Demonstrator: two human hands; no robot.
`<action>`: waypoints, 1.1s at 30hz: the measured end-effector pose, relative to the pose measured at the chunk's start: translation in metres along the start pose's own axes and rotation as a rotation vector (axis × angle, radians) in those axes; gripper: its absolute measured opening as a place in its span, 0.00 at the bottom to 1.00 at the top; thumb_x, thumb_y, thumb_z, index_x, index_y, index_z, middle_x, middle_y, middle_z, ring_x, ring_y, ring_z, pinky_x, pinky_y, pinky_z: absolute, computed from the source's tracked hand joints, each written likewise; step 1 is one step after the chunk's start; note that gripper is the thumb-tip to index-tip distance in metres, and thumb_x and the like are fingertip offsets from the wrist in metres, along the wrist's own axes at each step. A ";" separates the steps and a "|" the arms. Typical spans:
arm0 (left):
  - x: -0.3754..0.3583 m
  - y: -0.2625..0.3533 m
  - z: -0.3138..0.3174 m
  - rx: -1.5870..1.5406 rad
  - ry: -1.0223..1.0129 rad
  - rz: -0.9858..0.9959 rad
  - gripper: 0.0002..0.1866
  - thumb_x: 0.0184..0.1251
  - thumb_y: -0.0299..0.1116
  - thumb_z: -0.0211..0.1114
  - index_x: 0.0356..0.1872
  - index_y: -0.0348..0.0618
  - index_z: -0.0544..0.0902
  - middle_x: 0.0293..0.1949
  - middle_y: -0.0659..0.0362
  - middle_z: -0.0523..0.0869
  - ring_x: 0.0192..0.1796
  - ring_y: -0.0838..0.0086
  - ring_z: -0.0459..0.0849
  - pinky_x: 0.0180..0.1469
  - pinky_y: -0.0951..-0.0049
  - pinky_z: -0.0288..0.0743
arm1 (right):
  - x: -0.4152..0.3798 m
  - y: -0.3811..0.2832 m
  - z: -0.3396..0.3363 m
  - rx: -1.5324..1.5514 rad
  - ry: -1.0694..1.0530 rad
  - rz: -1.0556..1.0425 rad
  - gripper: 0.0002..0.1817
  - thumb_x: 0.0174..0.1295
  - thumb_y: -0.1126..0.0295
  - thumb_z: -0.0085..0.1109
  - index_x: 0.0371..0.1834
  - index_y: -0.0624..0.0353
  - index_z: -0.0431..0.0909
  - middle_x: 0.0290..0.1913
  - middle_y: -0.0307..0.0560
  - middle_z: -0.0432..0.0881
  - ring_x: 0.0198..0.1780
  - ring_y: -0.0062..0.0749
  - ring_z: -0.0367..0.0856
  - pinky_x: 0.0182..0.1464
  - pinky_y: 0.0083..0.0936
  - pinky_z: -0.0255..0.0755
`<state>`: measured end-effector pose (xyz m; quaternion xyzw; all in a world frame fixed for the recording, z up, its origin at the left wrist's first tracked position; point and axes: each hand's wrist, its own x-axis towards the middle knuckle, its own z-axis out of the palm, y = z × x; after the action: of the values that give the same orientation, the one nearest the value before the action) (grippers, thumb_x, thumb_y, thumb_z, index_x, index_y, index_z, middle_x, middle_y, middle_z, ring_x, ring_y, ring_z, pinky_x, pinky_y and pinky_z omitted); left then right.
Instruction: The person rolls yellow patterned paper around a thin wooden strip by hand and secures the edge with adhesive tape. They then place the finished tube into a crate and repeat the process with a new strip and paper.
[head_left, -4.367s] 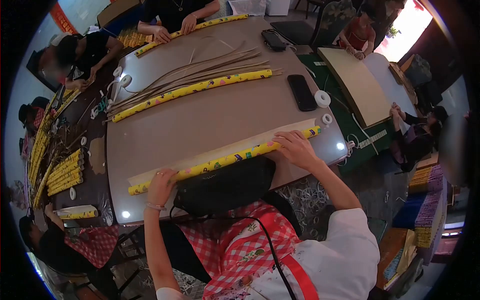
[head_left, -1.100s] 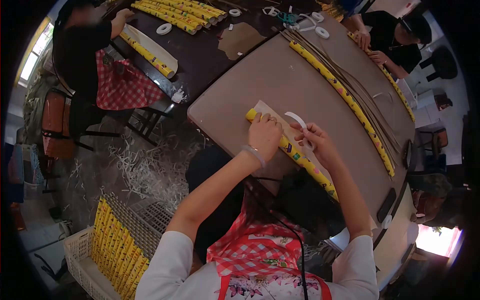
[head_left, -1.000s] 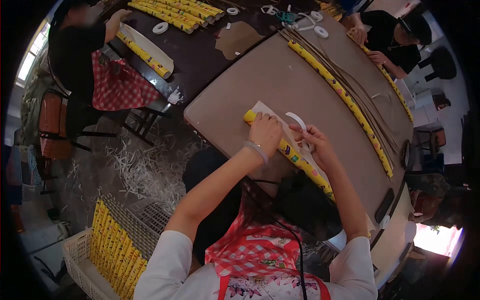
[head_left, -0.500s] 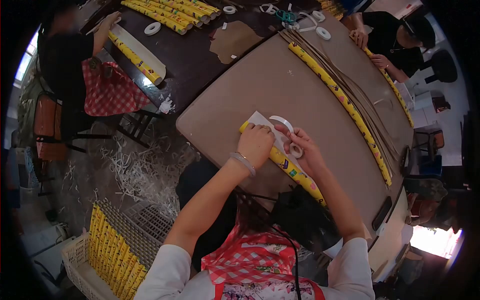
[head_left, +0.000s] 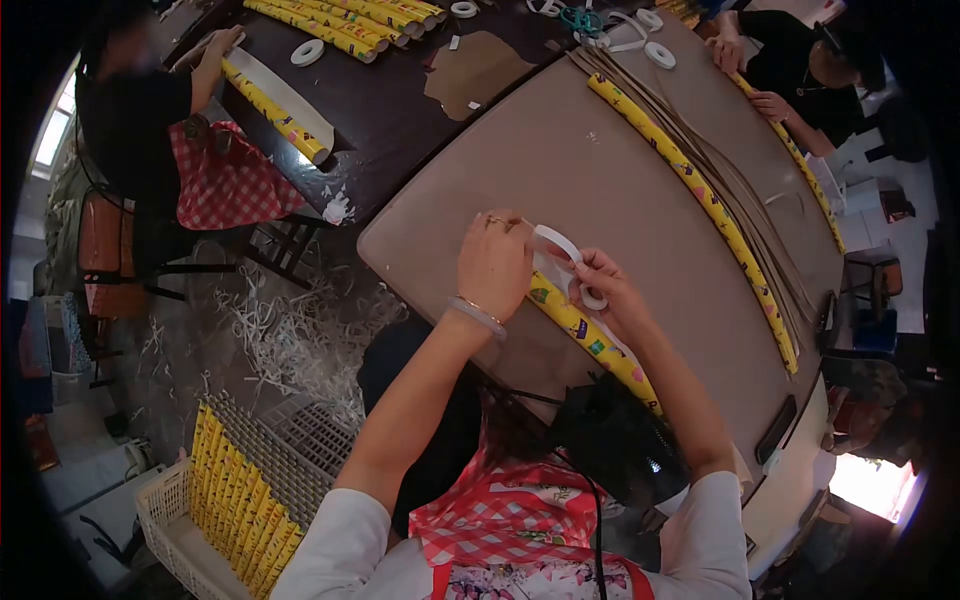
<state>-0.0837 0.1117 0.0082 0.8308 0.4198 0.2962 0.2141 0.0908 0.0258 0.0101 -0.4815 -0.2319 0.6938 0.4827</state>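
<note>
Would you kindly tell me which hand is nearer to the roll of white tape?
Right. The right hand holds the tape roll; the left hand is farther off, by the outer end of the white strip.

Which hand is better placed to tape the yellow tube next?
Probably the right hand: it holds the white tape close to the yellow tube, while the left hand covers the tube's end.

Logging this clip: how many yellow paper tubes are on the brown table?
3: near tube by the left hand; middle tube beside the brown strips; far tube under a co-worker's hand. Others could be hidden.
</note>
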 end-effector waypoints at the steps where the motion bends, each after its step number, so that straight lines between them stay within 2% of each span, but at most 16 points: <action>1: 0.003 -0.001 -0.002 0.002 0.000 0.000 0.09 0.58 0.33 0.58 0.33 0.38 0.83 0.43 0.51 0.81 0.50 0.58 0.77 0.59 0.60 0.67 | 0.000 0.000 0.001 -0.022 -0.008 -0.018 0.07 0.68 0.67 0.51 0.41 0.58 0.72 0.27 0.37 0.74 0.29 0.19 0.73 0.36 0.16 0.66; 3: 0.008 -0.001 -0.007 -0.052 -0.101 -0.097 0.09 0.60 0.32 0.59 0.34 0.37 0.82 0.43 0.51 0.81 0.49 0.55 0.77 0.55 0.59 0.69 | 0.001 0.001 0.001 -0.035 -0.019 -0.029 0.07 0.67 0.66 0.51 0.40 0.58 0.72 0.26 0.37 0.74 0.29 0.19 0.72 0.36 0.17 0.66; 10: 0.015 -0.010 0.006 -0.059 -0.075 -0.136 0.08 0.60 0.33 0.61 0.31 0.38 0.83 0.43 0.52 0.81 0.54 0.58 0.74 0.57 0.56 0.62 | 0.003 0.004 0.000 -0.075 -0.040 -0.047 0.07 0.67 0.66 0.51 0.40 0.57 0.72 0.25 0.36 0.74 0.28 0.18 0.71 0.36 0.16 0.65; 13: 0.016 -0.016 -0.001 -0.149 -0.056 -0.202 0.09 0.58 0.36 0.63 0.30 0.41 0.84 0.45 0.52 0.81 0.57 0.60 0.72 0.58 0.55 0.57 | 0.004 0.003 0.001 -0.092 -0.017 -0.045 0.07 0.68 0.66 0.51 0.39 0.58 0.73 0.25 0.36 0.74 0.28 0.17 0.71 0.36 0.15 0.65; 18: 0.019 -0.020 -0.001 0.007 -0.109 -0.308 0.06 0.50 0.35 0.68 0.27 0.46 0.87 0.42 0.59 0.83 0.55 0.66 0.74 0.54 0.54 0.57 | 0.004 0.004 0.010 -0.197 0.095 -0.082 0.08 0.66 0.67 0.51 0.39 0.60 0.73 0.29 0.41 0.77 0.28 0.18 0.72 0.34 0.15 0.67; 28: 0.020 -0.021 0.010 0.109 -0.051 -0.292 0.05 0.49 0.35 0.68 0.24 0.47 0.87 0.40 0.62 0.83 0.54 0.69 0.74 0.53 0.56 0.57 | 0.012 0.006 0.007 -0.298 0.178 -0.073 0.11 0.65 0.68 0.52 0.33 0.66 0.75 0.26 0.42 0.77 0.21 0.20 0.73 0.27 0.19 0.68; 33: 0.022 -0.019 0.009 0.106 -0.075 -0.309 0.06 0.47 0.35 0.68 0.23 0.46 0.87 0.40 0.63 0.83 0.54 0.69 0.74 0.53 0.56 0.56 | 0.014 0.004 0.011 -0.341 0.221 -0.057 0.11 0.63 0.67 0.53 0.33 0.66 0.75 0.25 0.41 0.76 0.22 0.20 0.74 0.26 0.18 0.69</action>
<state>-0.0784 0.1391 -0.0032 0.7770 0.5492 0.2059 0.2286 0.0779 0.0383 0.0055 -0.6227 -0.3052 0.5734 0.4362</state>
